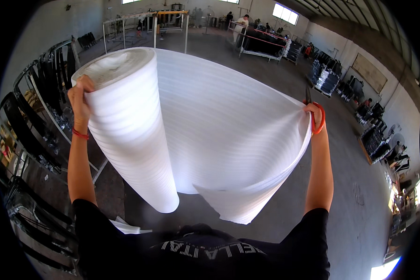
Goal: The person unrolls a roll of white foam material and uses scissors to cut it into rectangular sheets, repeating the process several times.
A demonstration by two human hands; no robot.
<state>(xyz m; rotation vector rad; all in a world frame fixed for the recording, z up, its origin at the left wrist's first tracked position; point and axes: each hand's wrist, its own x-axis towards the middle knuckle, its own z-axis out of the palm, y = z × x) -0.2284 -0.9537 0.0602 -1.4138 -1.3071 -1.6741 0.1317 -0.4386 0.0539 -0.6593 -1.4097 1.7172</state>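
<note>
At far left, long curved black strips [25, 123] in rows. With the bare left hand [81, 99], thin red band [80, 134] round the wrist, clamps the upper left rim of a thick, tilted roll of ribbed white foam sheet [130, 126] — in front of the body; whether touching the floor, cannot tell. Spans from there rightward as one broad, loose length of white foam [228, 135], curling back toward the body along the bottom. Well apart from the left, clamps that length's upper corner in the bare right hand [314, 112], along with orange-red-handled scissors [323, 119] — dark tip pointing up. Beyond, at far right, dark stacked pieces [326, 79] on the grey floor [350, 196].
</note>
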